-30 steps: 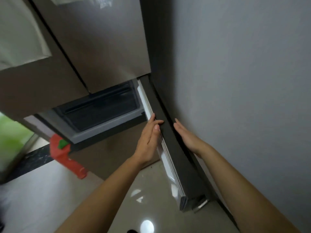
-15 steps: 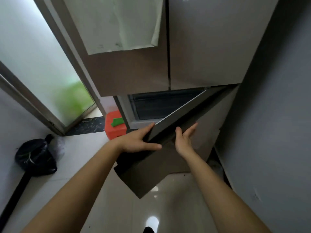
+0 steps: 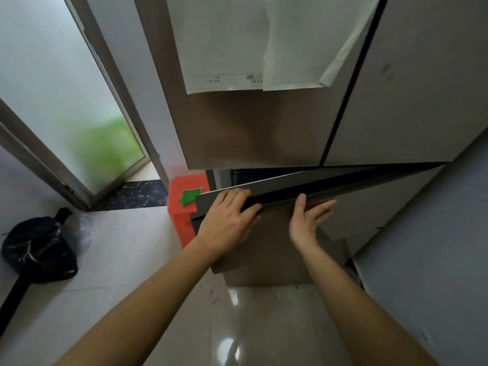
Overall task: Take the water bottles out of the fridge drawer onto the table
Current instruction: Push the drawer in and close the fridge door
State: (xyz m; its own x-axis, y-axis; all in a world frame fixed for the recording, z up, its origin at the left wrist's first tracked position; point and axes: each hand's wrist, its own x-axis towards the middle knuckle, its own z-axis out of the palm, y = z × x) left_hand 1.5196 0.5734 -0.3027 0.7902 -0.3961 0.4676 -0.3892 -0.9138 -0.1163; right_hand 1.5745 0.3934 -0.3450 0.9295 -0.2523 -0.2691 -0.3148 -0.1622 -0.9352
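No water bottle is in view. The brown fridge (image 3: 250, 133) stands ahead, and its lower door (image 3: 356, 207) hangs ajar by a narrow gap, with only a dark strip of the interior (image 3: 239, 175) showing. My left hand (image 3: 227, 223) lies over the door's top edge near its free corner, fingers on top and thumb stretched along the dark groove. My right hand (image 3: 306, 223) presses flat against the door's front, its thumb pointing up at the edge. The drawer behind the door is hidden.
White papers (image 3: 237, 48) hang on the upper fridge door. A red container with a green patch (image 3: 182, 207) stands left of the fridge. A black bag (image 3: 37, 249) lies on the tiled floor by a frosted glass door (image 3: 66, 101). A grey wall (image 3: 435, 247) stands close on the right.
The lower fridge door has swung from wide open to nearly shut, with both hands following it. My view has turned to face the fridge front.
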